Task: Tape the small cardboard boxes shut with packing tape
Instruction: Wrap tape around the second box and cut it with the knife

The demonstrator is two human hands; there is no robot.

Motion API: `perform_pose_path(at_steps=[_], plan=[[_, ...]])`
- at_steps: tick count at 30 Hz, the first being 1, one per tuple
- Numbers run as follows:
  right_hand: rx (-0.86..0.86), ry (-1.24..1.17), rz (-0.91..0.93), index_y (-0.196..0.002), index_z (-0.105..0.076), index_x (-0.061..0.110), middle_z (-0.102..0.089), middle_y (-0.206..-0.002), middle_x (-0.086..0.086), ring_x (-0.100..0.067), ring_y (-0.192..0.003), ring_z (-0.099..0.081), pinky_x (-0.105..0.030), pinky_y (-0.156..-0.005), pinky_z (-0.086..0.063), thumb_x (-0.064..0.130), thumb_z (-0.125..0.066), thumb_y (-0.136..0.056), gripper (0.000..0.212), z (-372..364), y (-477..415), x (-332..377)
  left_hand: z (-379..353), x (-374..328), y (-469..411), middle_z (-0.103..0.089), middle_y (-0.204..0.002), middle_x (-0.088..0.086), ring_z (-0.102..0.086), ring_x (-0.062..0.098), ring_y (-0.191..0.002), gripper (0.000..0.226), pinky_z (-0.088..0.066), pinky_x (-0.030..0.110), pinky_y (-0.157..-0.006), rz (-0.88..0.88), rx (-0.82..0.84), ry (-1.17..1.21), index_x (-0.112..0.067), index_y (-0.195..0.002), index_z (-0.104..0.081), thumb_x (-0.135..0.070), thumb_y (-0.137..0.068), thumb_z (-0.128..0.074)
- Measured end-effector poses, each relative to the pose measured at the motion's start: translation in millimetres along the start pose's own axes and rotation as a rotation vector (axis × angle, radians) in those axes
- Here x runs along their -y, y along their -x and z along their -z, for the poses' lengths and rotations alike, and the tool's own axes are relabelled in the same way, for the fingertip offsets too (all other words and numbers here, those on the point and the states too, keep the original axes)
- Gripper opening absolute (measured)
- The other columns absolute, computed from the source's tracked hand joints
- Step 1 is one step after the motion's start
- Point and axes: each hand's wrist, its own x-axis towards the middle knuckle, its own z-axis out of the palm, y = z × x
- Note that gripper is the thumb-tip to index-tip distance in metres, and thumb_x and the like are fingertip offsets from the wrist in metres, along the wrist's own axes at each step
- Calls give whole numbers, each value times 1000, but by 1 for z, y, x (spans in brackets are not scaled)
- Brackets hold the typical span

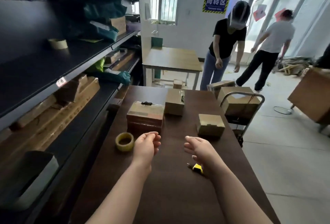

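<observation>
Three small cardboard boxes stand on the dark wooden table: a flat stacked one with clear tape and a black clip on top, a taller one behind it, and one at the right. A yellowish roll of packing tape lies flat at the left. My left hand hovers just right of the roll, fingers loosely curled, holding nothing. My right hand hangs over the table's middle, fingers relaxed and empty. A yellow cutter lies by my right wrist.
Dark shelving with boxes and bags runs along the left. A trolley loaded with cartons stands at the table's right edge. Two people stand beyond the table near a light table. A large carton sits at far right.
</observation>
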Motion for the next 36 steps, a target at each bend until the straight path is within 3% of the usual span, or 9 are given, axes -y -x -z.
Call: perform_pose_path(at_steps=[5, 9, 14, 15, 18, 21, 27, 31, 36], plan=[[-128, -24, -77, -97, -62, 15, -63, -108, -25, -33, -103, -62, -20, -60, -38, 24, -52, -99, 14, 27, -63, 11, -48, -4, -72, -64, -85, 3, -55, 13, -70, 20, -42, 24, -60, 55, 86, -86, -14, -89, -62, -11, -99, -44], [-237, -5, -120, -87, -61, 21, -60, -95, -4, -16, -91, -56, -23, -61, -38, 25, -52, -99, 15, 57, -115, 2, -90, 7, -123, -63, -88, 4, -56, 12, -70, 20, -41, 23, -57, 91, 172, -183, -16, -88, -61, -12, -98, -44], [-338, 74, -152, -123, -62, 11, -59, -92, 2, -13, -84, -55, -21, -62, -37, 25, -53, -97, 31, 96, -175, -23, -144, 33, -170, -63, -92, 3, -56, 15, -80, 17, -41, 25, -60, 152, 247, -270, -14, -103, -62, -15, -97, -46], [-343, 103, -156, -128, -60, 10, -60, -96, 0, -14, -85, -55, -20, -64, -38, 24, -52, -98, 35, 104, -187, -26, -155, 38, -178, -63, -92, 2, -57, 16, -83, 18, -42, 25, -63, 159, 258, -286, -14, -106, -61, -16, -97, -46], [-357, 146, -187, -141, -48, 10, -53, -136, -9, -24, -125, -49, -27, -93, -38, 21, -49, -100, 43, 128, -225, -30, -189, 55, -206, -63, -96, 2, -57, 17, -88, 21, -45, 29, -74, 176, 269, -337, -16, -113, -59, -19, -98, -46], [-365, 155, -208, -147, -39, 11, -43, -148, -8, -25, -135, -40, -34, -107, -34, 22, -48, -100, 49, 152, -268, -40, -222, 77, -234, -63, -107, 5, -58, 19, -97, 27, -47, 34, -90, 208, 264, -379, -15, -121, -58, -20, -97, -48], [-370, 173, -290, -153, -24, 12, -31, -156, -8, -27, -142, -31, -38, -111, -30, 28, -43, -101, 57, 199, -347, -65, -280, 121, -280, -50, -141, 6, -47, 24, -128, 45, -37, 40, -110, 287, 230, -487, -16, -143, -43, -21, -99, -45], [-310, 182, -335, -154, -19, 18, -26, -159, -5, -27, -144, -27, -41, -116, -27, 27, -39, -102, 57, 216, -384, -85, -307, 143, -300, -34, -153, 4, -34, 23, -139, 52, -27, 32, -111, 305, 234, -527, -14, -151, -28, -15, -101, -40], [-268, 187, -300, -145, -41, 22, -49, -144, -3, -25, -129, -46, -42, -109, -39, 24, -39, -98, 47, 217, -409, -108, -313, 167, -326, -42, -149, 7, -46, 27, -131, 74, -37, 42, -110, 345, 236, -531, -28, -152, -20, -31, -83, -46]])
